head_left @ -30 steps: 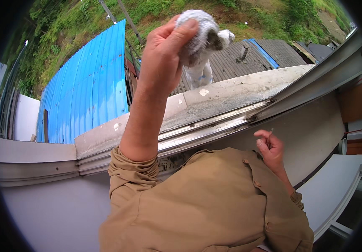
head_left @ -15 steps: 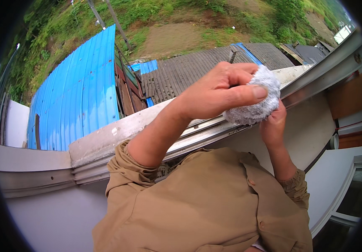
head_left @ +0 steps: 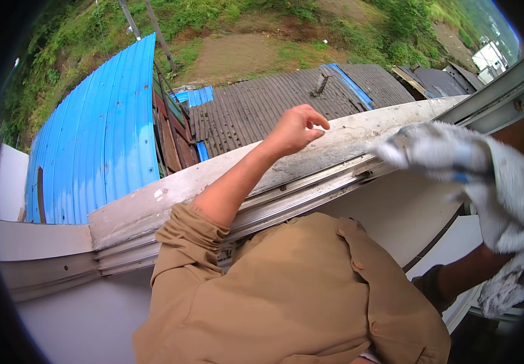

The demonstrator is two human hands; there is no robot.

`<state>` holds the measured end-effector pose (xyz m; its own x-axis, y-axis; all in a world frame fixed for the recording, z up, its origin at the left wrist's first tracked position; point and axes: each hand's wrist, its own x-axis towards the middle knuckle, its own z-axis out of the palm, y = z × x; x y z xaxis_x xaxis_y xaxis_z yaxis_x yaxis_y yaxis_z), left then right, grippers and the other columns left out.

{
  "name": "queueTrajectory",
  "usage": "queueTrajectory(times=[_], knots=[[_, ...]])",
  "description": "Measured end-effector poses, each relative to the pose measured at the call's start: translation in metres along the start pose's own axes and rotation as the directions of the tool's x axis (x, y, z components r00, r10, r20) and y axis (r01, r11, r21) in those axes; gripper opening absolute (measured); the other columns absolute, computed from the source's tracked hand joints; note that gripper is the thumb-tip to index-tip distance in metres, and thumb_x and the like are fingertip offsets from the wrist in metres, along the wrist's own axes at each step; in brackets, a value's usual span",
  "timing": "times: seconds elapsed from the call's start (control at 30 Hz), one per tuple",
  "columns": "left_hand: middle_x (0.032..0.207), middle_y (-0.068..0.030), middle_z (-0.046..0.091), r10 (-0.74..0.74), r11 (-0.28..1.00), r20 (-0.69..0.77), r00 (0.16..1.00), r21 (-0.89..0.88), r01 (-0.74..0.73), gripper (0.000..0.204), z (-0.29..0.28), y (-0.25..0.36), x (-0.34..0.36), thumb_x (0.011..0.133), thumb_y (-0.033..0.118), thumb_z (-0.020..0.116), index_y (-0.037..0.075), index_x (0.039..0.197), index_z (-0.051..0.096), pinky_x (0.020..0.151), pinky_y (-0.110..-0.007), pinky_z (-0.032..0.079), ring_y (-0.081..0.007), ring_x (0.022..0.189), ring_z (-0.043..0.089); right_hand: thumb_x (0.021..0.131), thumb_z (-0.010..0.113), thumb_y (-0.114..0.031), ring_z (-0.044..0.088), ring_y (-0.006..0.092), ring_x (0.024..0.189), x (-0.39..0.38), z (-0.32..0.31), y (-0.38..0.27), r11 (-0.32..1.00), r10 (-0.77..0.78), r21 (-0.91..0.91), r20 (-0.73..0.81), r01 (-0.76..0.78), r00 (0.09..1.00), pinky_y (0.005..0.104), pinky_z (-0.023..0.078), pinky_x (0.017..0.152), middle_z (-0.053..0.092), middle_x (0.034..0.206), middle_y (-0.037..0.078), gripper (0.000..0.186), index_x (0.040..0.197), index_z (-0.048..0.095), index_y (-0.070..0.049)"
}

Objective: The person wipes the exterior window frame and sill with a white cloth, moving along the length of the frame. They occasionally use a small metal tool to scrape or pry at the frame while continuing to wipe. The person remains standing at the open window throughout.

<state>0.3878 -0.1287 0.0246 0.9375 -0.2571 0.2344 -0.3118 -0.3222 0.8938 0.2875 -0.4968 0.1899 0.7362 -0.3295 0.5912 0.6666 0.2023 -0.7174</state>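
Observation:
A fluffy grey-white cleaning cloth (head_left: 450, 151) hangs spread out and blurred at the right, above the sill's right part. My right forearm (head_left: 474, 273) runs up behind it; the cloth drapes over my right hand, whose fingers are hidden, and moves along with that arm. Over the outer ledge, my left hand (head_left: 298, 128) is empty, its fingers loosely bent with a gap between thumb and forefinger. Below it, the metal window track (head_left: 310, 187) runs along the whitish, dirt-stained ledge (head_left: 238, 161).
My body leans against the window frame. Outside and below lie a blue corrugated roof (head_left: 98, 133), a grey tiled roof (head_left: 268, 97) and a grassy slope (head_left: 238, 54). A metal frame rail (head_left: 486, 103) slants up at the right; a white wall (head_left: 86, 315) fills the lower left.
The bunched cloth has left my left hand and swung right with my right arm, opening out. My left hand has moved left, away from it.

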Motion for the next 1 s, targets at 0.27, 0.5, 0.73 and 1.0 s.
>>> queueTrajectory(times=[0.27,0.5,0.73,1.0], knots=[[0.093,-0.0072,0.058,0.239,0.920,0.299,0.924,0.234,-0.314,0.020,0.098,-0.022,0.060,0.066,0.009,0.073,0.016,0.084,0.072,0.080,-0.037,0.047,-0.0279,0.094,0.054,0.082,0.064,-0.017,0.056,0.0265,0.103,-0.053,-0.101,-0.043,0.864,-0.101,-0.502,-0.249,-0.039,0.963,0.0366,0.049,0.089,0.053,0.119,0.014,0.055,0.128,0.040,0.003],[0.093,-0.0061,0.054,0.198,0.806,0.428,0.882,0.441,-0.395,0.014,0.134,-0.011,0.076,0.067,0.009,0.063,0.016,0.076,0.071,0.078,-0.039,0.042,-0.0260,0.096,0.049,0.080,0.068,-0.019,0.055,0.0279,0.104,-0.086,-0.132,-0.069,0.738,-0.166,-0.665,-0.345,-0.116,0.924,0.0373,0.048,0.090,0.051,0.121,0.016,0.062,0.129,0.038,0.004],[0.086,-0.0086,0.055,0.352,0.827,0.333,0.875,0.326,-0.457,0.005,0.137,-0.020,0.085,0.069,0.005,0.061,0.009,0.069,0.063,0.074,-0.038,0.043,-0.0277,0.089,0.050,0.077,0.072,-0.022,0.055,0.0293,0.106,-0.081,-0.139,-0.063,0.672,-0.199,-0.735,-0.303,-0.095,0.932,0.0381,0.047,0.091,0.050,0.123,0.018,0.070,0.130,0.035,0.004],[0.104,-0.0076,0.058,0.412,0.572,-0.430,0.803,0.808,0.140,0.026,0.011,-0.015,0.098,0.071,0.006,0.071,0.012,0.096,0.066,0.088,-0.038,0.044,-0.0236,0.107,0.048,0.074,0.077,-0.024,0.054,0.0309,0.107,-0.061,-0.128,-0.044,0.498,-0.306,-0.859,-0.049,0.116,0.951,0.0389,0.047,0.092,0.048,0.125,0.021,0.078,0.131,0.032,0.005]])
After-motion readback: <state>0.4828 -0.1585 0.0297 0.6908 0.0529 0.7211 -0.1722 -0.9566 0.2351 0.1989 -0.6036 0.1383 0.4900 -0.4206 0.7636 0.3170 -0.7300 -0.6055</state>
